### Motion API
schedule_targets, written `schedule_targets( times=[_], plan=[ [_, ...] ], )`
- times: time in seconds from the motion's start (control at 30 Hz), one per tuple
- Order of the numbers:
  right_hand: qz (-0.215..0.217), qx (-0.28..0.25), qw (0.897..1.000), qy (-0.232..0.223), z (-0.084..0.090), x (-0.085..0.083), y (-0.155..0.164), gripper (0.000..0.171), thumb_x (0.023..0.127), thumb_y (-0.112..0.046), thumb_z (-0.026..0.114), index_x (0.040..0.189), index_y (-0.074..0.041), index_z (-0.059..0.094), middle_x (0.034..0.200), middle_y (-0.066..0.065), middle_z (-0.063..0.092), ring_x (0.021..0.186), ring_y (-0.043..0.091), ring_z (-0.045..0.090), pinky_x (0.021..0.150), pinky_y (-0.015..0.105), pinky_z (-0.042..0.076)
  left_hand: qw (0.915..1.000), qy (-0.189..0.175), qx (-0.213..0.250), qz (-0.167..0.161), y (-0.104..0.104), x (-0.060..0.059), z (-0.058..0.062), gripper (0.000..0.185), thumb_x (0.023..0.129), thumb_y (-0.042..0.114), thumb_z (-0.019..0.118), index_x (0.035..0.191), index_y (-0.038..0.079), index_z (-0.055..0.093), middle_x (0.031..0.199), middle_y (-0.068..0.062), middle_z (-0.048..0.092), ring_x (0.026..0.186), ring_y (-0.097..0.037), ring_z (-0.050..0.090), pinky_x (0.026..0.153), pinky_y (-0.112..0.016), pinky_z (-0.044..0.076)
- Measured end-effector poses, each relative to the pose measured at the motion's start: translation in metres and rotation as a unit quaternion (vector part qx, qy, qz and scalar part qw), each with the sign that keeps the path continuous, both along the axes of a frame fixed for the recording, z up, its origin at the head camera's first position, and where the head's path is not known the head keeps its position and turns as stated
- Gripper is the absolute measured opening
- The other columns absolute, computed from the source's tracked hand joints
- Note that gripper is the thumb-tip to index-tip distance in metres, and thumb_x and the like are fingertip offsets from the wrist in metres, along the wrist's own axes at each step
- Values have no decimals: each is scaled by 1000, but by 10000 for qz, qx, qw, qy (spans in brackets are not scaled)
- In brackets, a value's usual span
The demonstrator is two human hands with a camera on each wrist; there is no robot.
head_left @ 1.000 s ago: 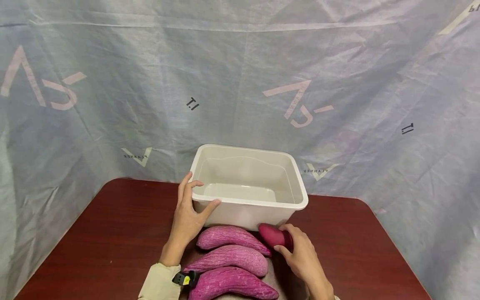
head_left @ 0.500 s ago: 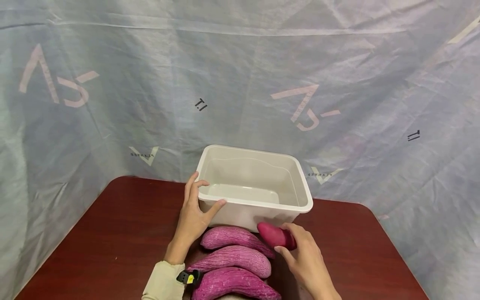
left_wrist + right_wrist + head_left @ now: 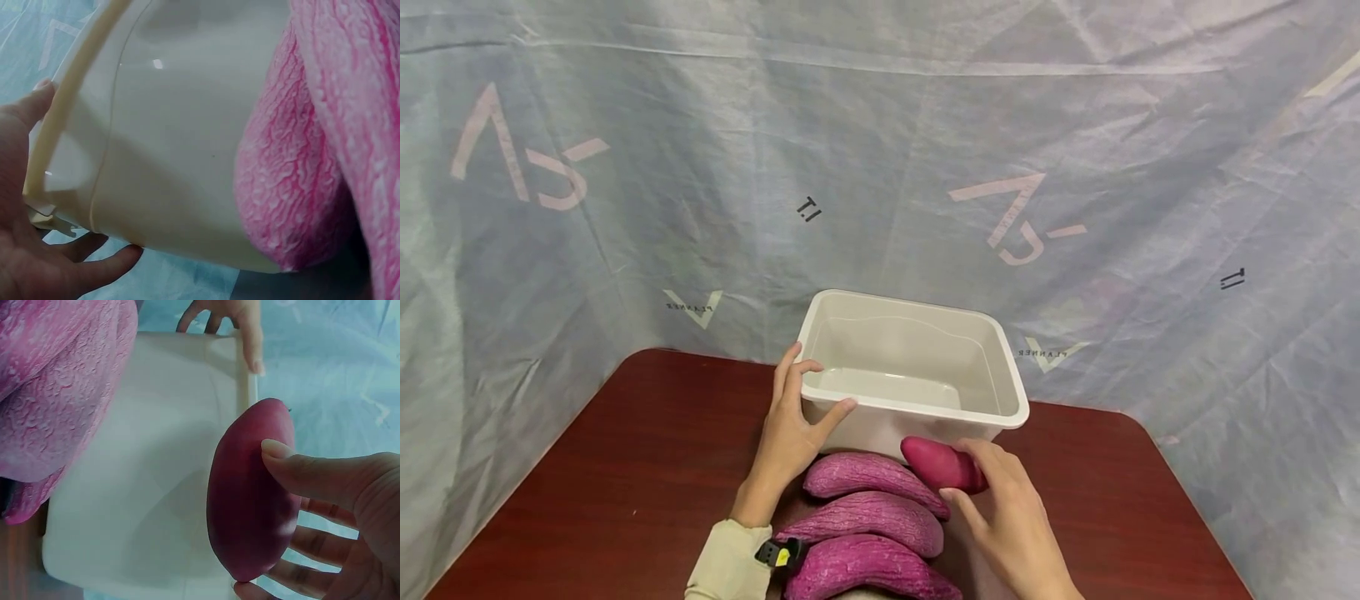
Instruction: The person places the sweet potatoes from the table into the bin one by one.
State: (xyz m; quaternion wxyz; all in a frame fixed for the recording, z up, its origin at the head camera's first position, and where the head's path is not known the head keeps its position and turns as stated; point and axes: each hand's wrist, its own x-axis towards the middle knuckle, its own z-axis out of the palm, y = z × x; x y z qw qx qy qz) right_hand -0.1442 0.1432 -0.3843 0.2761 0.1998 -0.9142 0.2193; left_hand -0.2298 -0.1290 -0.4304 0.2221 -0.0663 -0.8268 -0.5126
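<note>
A white plastic tub (image 3: pixel 925 405) stands empty on the dark red table (image 3: pixel 610 483). My left hand (image 3: pixel 790 421) grips its near left corner, thumb on the front rim and fingers round the side; the left wrist view shows the tub wall (image 3: pixel 169 156) against my palm. My right hand (image 3: pixel 1000 500) holds a smooth dark red sweet potato (image 3: pixel 936 462) just in front of the tub's near wall, lifted off the table; in the right wrist view the sweet potato (image 3: pixel 250 494) sits between thumb and fingers. Three rough purple-pink sweet potatoes (image 3: pixel 868 517) lie in a row between my forearms.
A crinkled blue-grey sheet (image 3: pixel 880 167) hangs behind and around the table. The table's rounded far corners show to the left and right of the tub. A cream sleeve (image 3: pixel 726 562) covers my left forearm.
My right hand has raised the dark red sweet potato slightly and shifted it left, closer to the tub's front wall. The left hand has kept its grip on the tub corner.
</note>
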Motion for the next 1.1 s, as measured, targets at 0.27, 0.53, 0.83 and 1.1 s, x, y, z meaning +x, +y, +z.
schedule_targets(
  times=[0.27, 0.53, 0.83, 1.1],
  plan=[
    [227, -100, 9994, 256, 17, -2, -7, 54, 75, -15, 88, 123, -19, 64, 119, -10, 67, 112, 13, 59, 96, 21, 38, 9998, -84, -181, -97, -3, 3, 4, 60, 86, 45, 78, 131, 19, 48, 169, -1, 15, 148, -37, 37, 100, -63, 45],
    [246, -238, 9989, 323, 29, -14, -14, 53, 78, -15, 87, 125, -18, 63, 120, -6, 66, 110, 13, 58, 94, 22, 38, 9998, -58, -171, -114, -4, 3, 2, 58, 87, 45, 78, 130, 21, 47, 169, 0, 16, 147, -35, 38, 99, -62, 47],
    [159, -276, 9986, 415, 30, -32, -22, 52, 77, -16, 87, 124, -15, 64, 116, 0, 68, 103, 16, 60, 85, 30, 44, 9998, -118, -68, -129, -4, 3, 2, 58, 87, 45, 77, 130, 22, 46, 169, 1, 15, 149, -35, 35, 101, -62, 45],
    [190, -406, 9985, 303, 31, -45, -25, 49, 80, -16, 85, 125, -15, 63, 117, 3, 68, 105, 19, 61, 87, 38, 46, 9999, -118, -32, -92, -2, 3, 2, 58, 87, 44, 78, 130, 21, 47, 169, 1, 15, 149, -34, 35, 103, -61, 44]
  ],
)
